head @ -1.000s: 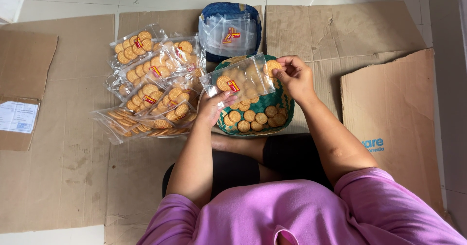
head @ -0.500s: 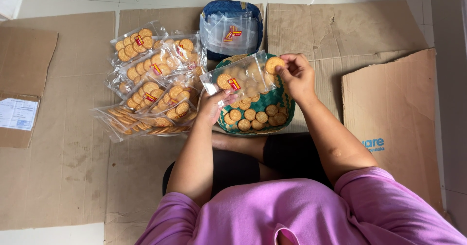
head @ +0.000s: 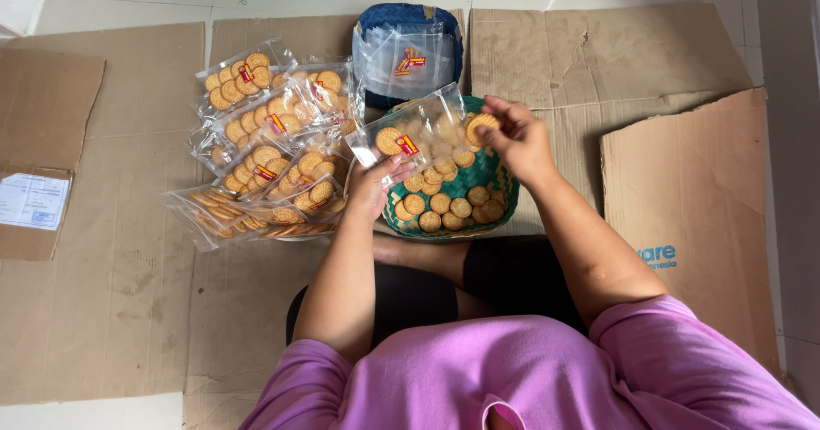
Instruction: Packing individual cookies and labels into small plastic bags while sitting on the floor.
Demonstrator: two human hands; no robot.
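Note:
My left hand (head: 373, 188) holds a clear plastic bag (head: 416, 135) by its lower left corner, above a green woven basket (head: 498, 193). One round biscuit lies inside the bag at its left end. My right hand (head: 518, 139) pinches another round biscuit (head: 481, 125) at the bag's open right end. Loose round biscuits (head: 442, 202) fill the basket under the bag.
A heap of filled biscuit bags (head: 272, 141) lies left of the basket. A blue basket (head: 408, 55) with empty clear bags stands behind it. Flattened cardboard sheets (head: 111, 251) cover the floor, and a cardboard piece (head: 692, 199) lies at the right. My crossed legs are below the basket.
The bag has tilted and spread flatter over the basket. My right hand now holds a biscuit at the bag's open end.

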